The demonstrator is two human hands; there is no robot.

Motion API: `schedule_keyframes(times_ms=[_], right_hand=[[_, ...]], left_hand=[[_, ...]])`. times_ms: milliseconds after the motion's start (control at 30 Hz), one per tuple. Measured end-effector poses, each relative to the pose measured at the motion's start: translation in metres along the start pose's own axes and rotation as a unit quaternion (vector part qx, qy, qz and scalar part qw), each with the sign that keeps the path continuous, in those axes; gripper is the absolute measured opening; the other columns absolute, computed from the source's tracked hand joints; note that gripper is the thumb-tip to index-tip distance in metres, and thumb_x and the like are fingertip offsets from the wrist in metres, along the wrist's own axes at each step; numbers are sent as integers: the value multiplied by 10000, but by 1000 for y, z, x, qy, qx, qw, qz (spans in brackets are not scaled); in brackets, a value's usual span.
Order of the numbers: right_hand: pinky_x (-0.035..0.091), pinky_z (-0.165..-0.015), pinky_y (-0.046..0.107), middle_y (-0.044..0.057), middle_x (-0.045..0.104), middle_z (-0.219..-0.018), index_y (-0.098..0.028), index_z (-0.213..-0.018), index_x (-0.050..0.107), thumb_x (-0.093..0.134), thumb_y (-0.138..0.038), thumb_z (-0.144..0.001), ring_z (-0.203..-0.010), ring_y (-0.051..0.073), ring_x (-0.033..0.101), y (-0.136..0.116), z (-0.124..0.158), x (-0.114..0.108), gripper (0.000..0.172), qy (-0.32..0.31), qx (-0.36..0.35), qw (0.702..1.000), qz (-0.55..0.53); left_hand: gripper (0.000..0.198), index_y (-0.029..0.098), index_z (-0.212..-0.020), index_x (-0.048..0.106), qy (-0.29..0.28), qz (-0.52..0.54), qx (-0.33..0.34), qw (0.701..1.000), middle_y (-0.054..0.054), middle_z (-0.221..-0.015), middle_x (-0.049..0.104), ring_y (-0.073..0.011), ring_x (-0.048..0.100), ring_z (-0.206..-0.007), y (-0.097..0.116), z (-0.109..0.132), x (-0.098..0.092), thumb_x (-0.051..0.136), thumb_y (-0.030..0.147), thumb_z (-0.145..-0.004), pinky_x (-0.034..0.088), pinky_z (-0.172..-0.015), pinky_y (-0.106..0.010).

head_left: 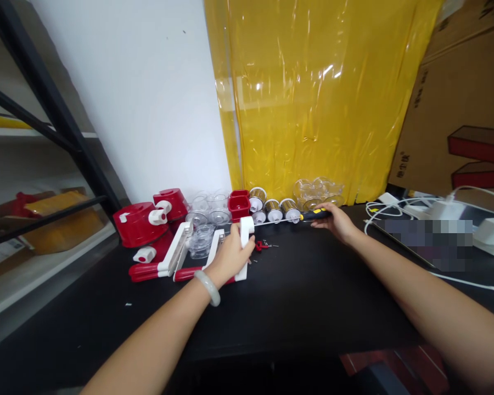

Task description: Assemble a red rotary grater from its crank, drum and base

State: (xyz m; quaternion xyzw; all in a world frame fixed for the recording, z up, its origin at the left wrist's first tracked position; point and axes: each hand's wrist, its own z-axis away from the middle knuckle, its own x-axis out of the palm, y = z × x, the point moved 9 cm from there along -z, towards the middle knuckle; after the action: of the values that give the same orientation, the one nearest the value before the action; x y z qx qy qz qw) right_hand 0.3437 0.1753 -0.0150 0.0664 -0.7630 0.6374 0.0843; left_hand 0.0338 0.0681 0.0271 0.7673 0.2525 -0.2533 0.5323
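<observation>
A black table (313, 312) spreads beneath everything, with a yellow sheet (333, 99) hanging behind and a carton (456, 104) at the right. Red bases (135, 226) stand at the left, next to two handles (178, 252) laid side by side; drums (274, 209) line up near the sheet — grouped by kind, probably for easy picking. The left hand (229, 255) holds a third handle (244, 237) mid-table, fingers wrapped round it and thumb pressed against it, seemingly bracing it for the screwdriver (314, 214). The right hand (336, 220) grips that tool's butt end, fingers curled above and below, shaft pointing at the handle's top; whether the tip is seated, I cannot tell. Beside a red clip (262, 247) lie screws (275, 246), perhaps kept within reach. The carton's characters — one with an ® — are too small to read.
</observation>
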Motion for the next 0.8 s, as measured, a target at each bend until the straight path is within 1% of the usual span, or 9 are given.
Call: schedule_keyframes(times_ms=[67,133,233,333,467,533,600,700,800], right_hand=[[570,-564,320,-9,649,-688,-227,-888,575,578,-287,-794,-534,152,645,-4,0,0,111,-6,-18,1000,-14],[559,-542,312,-31,614,-627,-232,-882,567,604,-296,-772,-492,140,609,-6,-1,0,133,-13,-32,999,-11],[555,-542,316,-66,552,-515,-237,-887,556,654,-409,-775,-389,117,526,-7,0,1,228,-26,-50,998,6],[544,-512,303,-79,503,-460,-222,-852,566,676,-563,-771,-315,87,436,-10,2,1,367,-14,-74,996,37],[482,-422,260,-71,424,-380,-208,-822,576,586,-669,-811,-327,120,479,-14,4,-3,462,21,-89,992,82],[489,-426,264,-46,473,-406,-207,-835,574,525,-632,-863,-355,137,523,-12,2,-4,429,26,-64,995,67],[531,-475,290,-12,579,-522,-211,-854,568,496,-529,-893,-419,149,586,-8,1,-2,328,15,-32,999,27],[569,-544,322,3,645,-685,-222,-877,566,514,-356,-851,-526,162,654,-7,0,1,147,-7,-16,1000,-9],[567,-550,321,2,633,-697,-221,-885,576,507,-245,-797,-522,148,634,-7,1,1,115,-5,-16,1000,-16]], left_hand=[[319,186,-1116,406,-1,12,-5,1000,-18,-705,663,-198,645,-486,-1,0,1,505,410,-912,463,-499,-280],[318,188,-1107,412,-1,23,-10,1000,-13,-690,663,-198,643,-483,-3,0,1,521,407,-904,460,-490,-277],[316,189,-1109,406,2,34,-12,999,-8,-686,655,-200,645,-485,-5,-1,2,517,405,-907,463,-483,-279],[303,190,-1113,396,6,37,-4,999,-8,-706,648,-197,649,-490,-5,-2,1,502,392,-913,473,-488,-282],[313,186,-1121,403,3,23,2,1000,1,-671,647,-202,651,-492,-5,-2,2,508,392,-911,478,-508,-288],[328,184,-1132,404,-1,17,3,1000,4,-660,647,-207,650,-491,-5,-2,3,511,397,-907,478,-509,-291],[329,183,-1134,403,-2,17,2,1000,-2,-674,652,-206,649,-488,-5,-2,3,510,392,-904,475,-497,-289],[321,184,-1128,402,-2,22,0,1000,-3,-680,648,-202,648,-488,-6,-3,4,508,388,-905,474,-491,-285],[309,187,-1119,406,-2,18,-5,1000,3,-663,641,-197,643,-481,-7,-3,4,512,383,-905,474,-492,-281]])
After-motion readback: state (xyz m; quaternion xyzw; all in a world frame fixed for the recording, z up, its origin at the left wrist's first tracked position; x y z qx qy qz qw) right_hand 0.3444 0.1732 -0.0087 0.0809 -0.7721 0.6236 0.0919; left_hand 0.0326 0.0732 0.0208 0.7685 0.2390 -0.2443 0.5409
